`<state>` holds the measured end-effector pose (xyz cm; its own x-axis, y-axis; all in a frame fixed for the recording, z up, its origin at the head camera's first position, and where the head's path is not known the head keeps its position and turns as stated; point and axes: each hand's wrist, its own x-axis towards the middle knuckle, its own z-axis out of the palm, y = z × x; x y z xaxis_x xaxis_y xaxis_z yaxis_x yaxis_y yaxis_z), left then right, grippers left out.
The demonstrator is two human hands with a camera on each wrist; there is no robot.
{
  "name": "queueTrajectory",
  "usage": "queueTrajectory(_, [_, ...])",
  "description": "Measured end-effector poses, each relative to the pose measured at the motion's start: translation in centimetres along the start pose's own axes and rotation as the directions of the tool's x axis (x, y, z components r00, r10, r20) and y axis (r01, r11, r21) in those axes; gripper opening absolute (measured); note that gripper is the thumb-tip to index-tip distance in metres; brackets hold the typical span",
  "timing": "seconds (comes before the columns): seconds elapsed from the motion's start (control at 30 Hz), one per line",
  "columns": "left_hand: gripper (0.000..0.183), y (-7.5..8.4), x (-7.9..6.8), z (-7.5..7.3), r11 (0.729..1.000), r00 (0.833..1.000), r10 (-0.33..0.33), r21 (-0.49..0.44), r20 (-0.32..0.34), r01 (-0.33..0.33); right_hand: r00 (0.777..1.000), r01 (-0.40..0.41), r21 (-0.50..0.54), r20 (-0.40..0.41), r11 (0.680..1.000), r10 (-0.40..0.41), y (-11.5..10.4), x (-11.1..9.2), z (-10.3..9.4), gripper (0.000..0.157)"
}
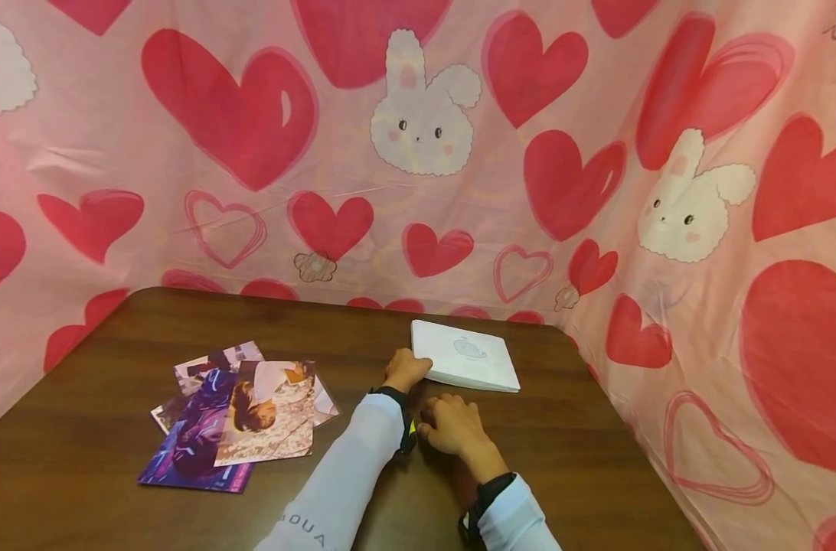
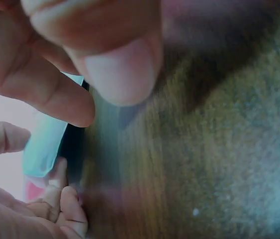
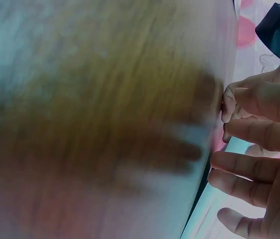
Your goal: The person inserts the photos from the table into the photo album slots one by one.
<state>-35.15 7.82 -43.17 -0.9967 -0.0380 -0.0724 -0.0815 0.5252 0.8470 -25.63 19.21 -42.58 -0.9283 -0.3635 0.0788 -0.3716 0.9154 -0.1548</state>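
Observation:
A thick white booklet [image 1: 462, 356] with a small whale drawing lies near the far right of the table. My left hand [image 1: 406, 370] pinches its near left corner. In the left wrist view, the left thumb [image 2: 10, 137] lies over the booklet's pale edge [image 2: 47, 142], and the curled fingers [image 2: 57, 199] sit low at its end. A dark strip runs between booklet and table. Just in front of the booklet is my right hand [image 1: 455, 425], its fingers loosely bent and holding nothing. The right wrist view shows these fingers [image 3: 246, 167] spread, overlapping the booklet beyond.
Several overlapping photo prints [image 1: 266, 413] lie to the left on the brown wooden table [image 1: 542, 474]. Behind and along the right side hangs a pink cloth [image 1: 363, 176] with hearts and rabbits. The table's right edge runs close beyond the booklet.

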Motion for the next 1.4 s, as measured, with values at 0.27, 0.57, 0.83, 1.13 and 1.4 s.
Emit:
queueTrajectory(0.27, [0.046, 0.0, -0.2, 0.0, 0.999, 0.998, -0.040, -0.033, 0.039, 0.041, 1.000, 0.009, -0.003, -0.017, 1.000, -0.009, -0.1, -0.2, 0.0, 0.026])
queueTrajectory(0.57, [0.016, -0.4, 0.2, 0.2, 0.992, 0.985, -0.095, -0.069, 0.142, 0.106, 1.000, 0.009, -0.004, -0.023, 1.000, -0.009, 0.1, -0.2, -0.1, 0.024])
queueTrajectory(0.83, [0.012, -0.5, 0.6, 0.2, 0.985, 0.978, -0.121, -0.099, 0.172, 0.139, 1.000, 0.000, -0.008, -0.016, 1.000, 0.000, 0.2, -0.4, -0.7, 0.028])
queueTrajectory(1.13, [0.010, -0.8, 0.7, 0.3, 0.960, 0.976, -0.096, -0.242, 0.198, 0.143, 0.999, 0.020, -0.024, -0.036, 1.000, -0.021, 0.2, -0.4, -0.9, 0.029])
queueTrajectory(1.4, [0.039, -0.9, 0.9, -0.3, 0.885, 0.971, -0.017, -0.448, 0.238, 0.126, 0.999, 0.018, -0.050, -0.039, 0.999, -0.020, 0.1, -0.6, -1.2, 0.030])
